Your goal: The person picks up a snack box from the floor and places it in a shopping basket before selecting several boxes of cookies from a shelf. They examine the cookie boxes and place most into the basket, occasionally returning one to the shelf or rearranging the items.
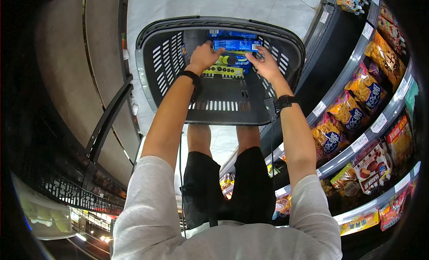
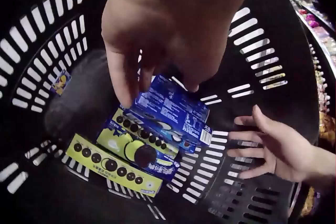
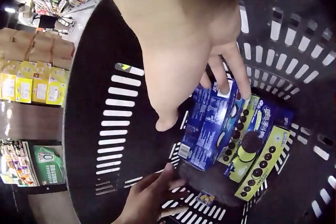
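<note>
Blue boxes (image 1: 237, 45) (image 2: 170, 106) (image 3: 207, 124) and green-and-blue boxes with dark round cookies printed on them (image 1: 223, 71) (image 2: 113, 166) (image 3: 265, 163) lie together in a black basket (image 1: 219, 115). My left hand (image 1: 204, 56) (image 2: 168, 29) (image 3: 152, 198) is at the left end of the upper blue box, fingers loosely bent. At its right end is my right hand (image 1: 267, 65) (image 2: 278, 148) (image 3: 184, 50), fingers spread. The left wrist view shows a gap between the right fingers and the boxes. Whether either hand touches a box is unclear.
Shelves of snack bags (image 1: 351, 115) curve along the right side. Brown panels (image 1: 105, 50) and a black rail (image 1: 109, 121) stand at the left. Pale floor tiles (image 1: 277, 7) show beyond the basket, whose slotted walls surround both hands. A small blue-and-yellow packet (image 2: 61, 83) (image 3: 206, 198) shows at one wall.
</note>
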`<state>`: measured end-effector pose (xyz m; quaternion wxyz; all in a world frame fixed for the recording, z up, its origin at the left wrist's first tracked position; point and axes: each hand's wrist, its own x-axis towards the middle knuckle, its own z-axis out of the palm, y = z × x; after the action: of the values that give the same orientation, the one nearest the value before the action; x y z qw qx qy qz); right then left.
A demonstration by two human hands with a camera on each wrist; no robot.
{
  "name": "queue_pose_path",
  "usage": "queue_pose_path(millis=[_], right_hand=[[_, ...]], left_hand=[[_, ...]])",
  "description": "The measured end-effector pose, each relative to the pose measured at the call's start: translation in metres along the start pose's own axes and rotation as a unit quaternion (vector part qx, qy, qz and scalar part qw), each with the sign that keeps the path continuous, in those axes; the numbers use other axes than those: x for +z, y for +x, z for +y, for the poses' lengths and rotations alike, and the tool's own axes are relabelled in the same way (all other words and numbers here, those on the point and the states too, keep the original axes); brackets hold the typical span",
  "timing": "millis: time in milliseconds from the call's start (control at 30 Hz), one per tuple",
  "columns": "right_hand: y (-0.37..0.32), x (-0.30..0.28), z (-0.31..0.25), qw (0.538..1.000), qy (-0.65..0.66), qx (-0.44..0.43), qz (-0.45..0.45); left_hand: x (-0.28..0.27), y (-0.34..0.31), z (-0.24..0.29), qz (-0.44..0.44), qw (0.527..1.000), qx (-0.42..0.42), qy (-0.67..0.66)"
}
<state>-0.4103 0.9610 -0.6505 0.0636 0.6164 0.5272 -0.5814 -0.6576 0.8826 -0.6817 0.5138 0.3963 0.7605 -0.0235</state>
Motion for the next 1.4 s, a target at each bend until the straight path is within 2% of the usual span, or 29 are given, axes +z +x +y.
queue_pose_path(millis=[67,100,167,200,267,333,433,500,567,600,633,667,700,767,800,833,900,933,1033,1067,1167,1200,1233,1300,1333,1400], right_hand=[[0.006,0.009,0.006,1.000,0.027,0.007,0.012],[0.011,0.015,0.015,0.998,0.056,-0.004,0.021],[0.030,0.022,0.042,0.998,0.043,-0.015,0.032],[0.039,0.027,0.055,0.998,0.033,-0.028,0.044],[0.046,0.036,0.077,0.998,0.010,-0.022,0.050],[0.049,0.029,0.069,0.997,-0.040,-0.031,0.052],[0.056,0.034,0.072,0.998,-0.015,-0.005,0.054],[0.050,0.027,0.059,0.997,0.064,0.036,0.004],[0.071,0.040,0.096,0.997,0.066,0.008,0.044],[0.072,0.039,0.090,0.997,0.066,0.004,0.044],[0.068,0.038,0.080,0.983,0.163,0.063,0.056],[0.064,0.037,0.070,0.956,0.258,0.121,0.067],[0.063,0.038,0.071,0.956,0.258,0.122,0.066],[0.053,0.036,0.070,0.948,0.276,0.150,0.048],[0.048,0.039,0.073,0.941,0.298,0.159,0.029],[0.027,0.038,0.048,0.949,0.275,0.149,0.043],[0.008,0.026,0.037,0.947,0.284,0.141,-0.043],[-0.003,0.027,0.033,0.944,0.295,0.150,-0.022],[-0.037,0.017,0.020,0.931,0.328,0.156,-0.040],[-0.051,0.010,0.013,0.931,0.334,0.134,-0.061],[-0.092,-0.007,-0.014,0.934,0.330,0.126,-0.056],[-0.108,-0.013,-0.028,0.937,0.325,0.117,-0.047],[-0.120,-0.018,-0.041,0.937,0.326,0.113,-0.047],[-0.154,-0.025,-0.062,0.940,0.323,0.114,0.008],[-0.168,-0.030,-0.071,0.938,0.328,0.104,0.031],[-0.195,-0.046,-0.077,0.938,0.331,0.095,0.043]], left_hand=[[0.021,0.008,-0.011,0.032,0.995,0.018,-0.091],[0.028,0.012,-0.014,0.031,0.995,0.018,-0.093],[0.040,0.016,-0.020,0.052,0.980,-0.012,-0.193],[0.040,0.018,-0.020,0.051,0.980,-0.013,-0.192],[0.039,0.013,-0.018,0.046,0.960,-0.006,-0.278],[0.049,0.022,-0.022,0.053,0.956,0.000,-0.290],[0.054,0.027,-0.031,0.041,0.945,0.016,-0.324],[0.055,0.028,-0.036,-0.037,0.909,0.030,-0.415],[0.056,0.030,-0.035,-0.042,0.901,0.030,-0.430],[0.056,0.030,-0.034,-0.030,0.907,0.011,-0.421],[0.055,0.026,-0.031,-0.018,0.911,-0.011,-0.412],[0.052,0.024,-0.028,-0.042,0.897,-0.026,-0.439],[0.054,0.024,-0.030,-0.042,0.897,-0.028,-0.439],[0.056,0.020,-0.030,-0.038,0.874,-0.050,-0.481],[0.058,0.011,-0.027,0.003,0.859,-0.073,-0.507],[0.057,0.004,-0.027,0.004,0.859,-0.070,-0.508],[0.049,-0.015,-0.027,0.075,0.820,-0.126,-0.553],[0.044,-0.029,-0.023,0.116,0.827,-0.122,-0.536],[0.024,-0.070,-0.021,0.162,0.846,-0.096,-0.499],[0.015,-0.086,-0.017,0.164,0.846,-0.106,-0.496],[-0.004,-0.124,-0.010,0.217,0.844,-0.075,-0.485],[-0.016,-0.139,-0.002,0.216,0.852,-0.089,-0.468],[-0.025,-0.154,0.008,0.208,0.830,-0.086,-0.510],[-0.033,-0.184,0.041,0.246,0.806,-0.025,-0.538],[-0.038,-0.196,0.050,0.260,0.818,0.001,-0.513],[-0.049,-0.219,0.074,0.274,0.800,-0.032,-0.533]])
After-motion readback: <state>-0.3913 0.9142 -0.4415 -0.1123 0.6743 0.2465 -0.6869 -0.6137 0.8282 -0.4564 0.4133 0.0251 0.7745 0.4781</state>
